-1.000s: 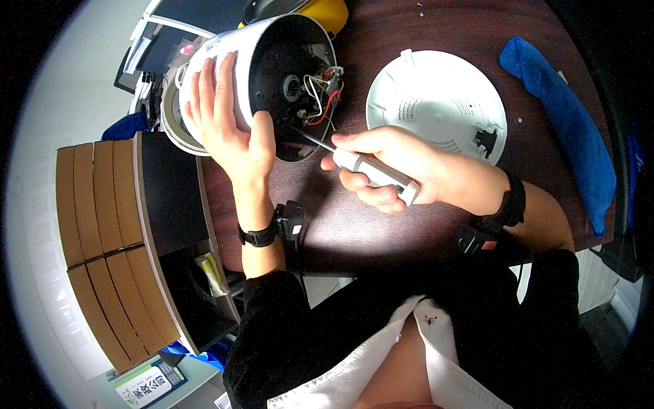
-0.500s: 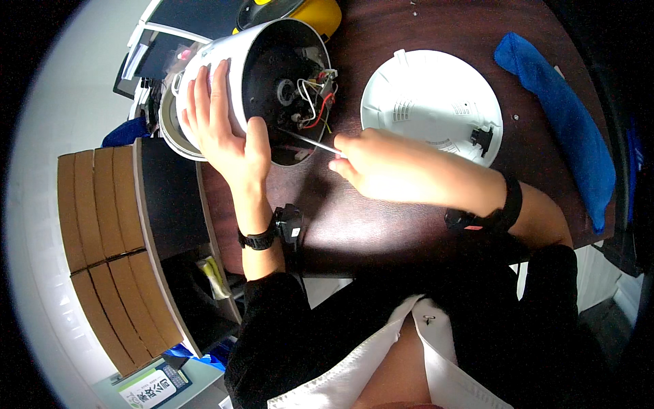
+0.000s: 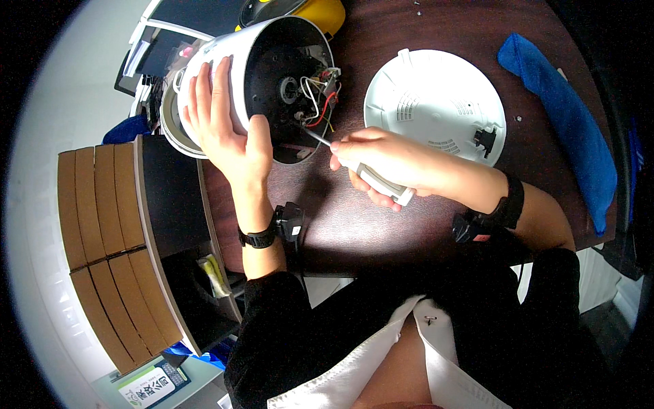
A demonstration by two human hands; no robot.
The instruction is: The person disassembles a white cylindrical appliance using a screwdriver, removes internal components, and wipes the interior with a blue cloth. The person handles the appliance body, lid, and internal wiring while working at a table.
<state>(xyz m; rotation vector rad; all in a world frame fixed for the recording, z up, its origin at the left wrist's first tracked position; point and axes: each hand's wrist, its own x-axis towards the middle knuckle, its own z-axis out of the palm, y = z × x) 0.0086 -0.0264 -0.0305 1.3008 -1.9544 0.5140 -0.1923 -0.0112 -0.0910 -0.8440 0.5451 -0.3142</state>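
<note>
A white rice cooker lies on its side, its underside open and facing right; inside its dark base, white, red and yellow wires show. My left hand rests on the outer wall, fingers stretched out and thumb near the rim, holding nothing. My right hand is closed round the grey-and-white handle of a screwdriver. Its metal shaft points up and left into the open base, below the wires; what the tip touches I cannot make out. Right of the cooker, a round white base cover with vents and a black socket lies on the table.
A blue cloth is spread along the table's right side. Small screws lie on the dark wooden table. A yellow appliance stands behind the cooker. At the left is a shelf unit beside brown cardboard boxes.
My right hand has turned about the screwdriver, so its handle now shows below the palm. The shaft stays inside the base; my left hand keeps its place on the cooker.
</note>
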